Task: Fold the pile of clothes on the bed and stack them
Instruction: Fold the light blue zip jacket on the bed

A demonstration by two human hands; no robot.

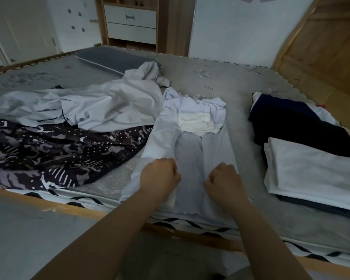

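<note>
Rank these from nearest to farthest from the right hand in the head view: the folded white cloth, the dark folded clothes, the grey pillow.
From the right hand:
1. Folded white cloth, just to its right.
2. Dark folded clothes, behind that, right side of the bed.
3. Grey pillow, far across the bed, to the left.

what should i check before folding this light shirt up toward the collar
1. Both hands grip the hem end: left hand and right hand have fingers curled into the light blue shirt: ok.
2. Shirt lies flat: collar end bunched: not ok.
3. Sides folded in: left sleeve side spills outward: not ok.
4. Shirt free of the patterned garment: edges meet, overlap: cannot tell.
5. Folded stack ready on the right: ok.
</note>
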